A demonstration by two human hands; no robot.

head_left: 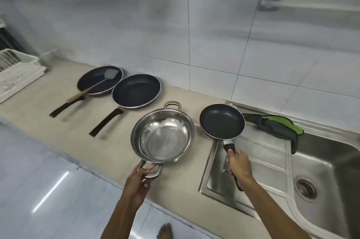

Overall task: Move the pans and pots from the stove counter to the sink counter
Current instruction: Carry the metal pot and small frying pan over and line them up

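Note:
My left hand [139,181] grips the near loop handle of a shiny steel pot [163,135] on the beige counter [58,131]. My right hand [238,165] is closed around the black handle of a small black frying pan [222,120], whose bowl is over the left end of the sink's drainboard [261,153]. Two larger dark frying pans lie further left on the counter: one [136,90] with an empty bowl, the other [99,79] at the back with a wooden-handled spatula [91,87] resting in it.
A steel sink basin [321,170] with a drain lies at the right. A green and dark cloth [280,126] hangs over its back edge. A white dish rack [17,71] stands at the far left. Tiled wall runs behind; floor and a bare foot [165,232] are below.

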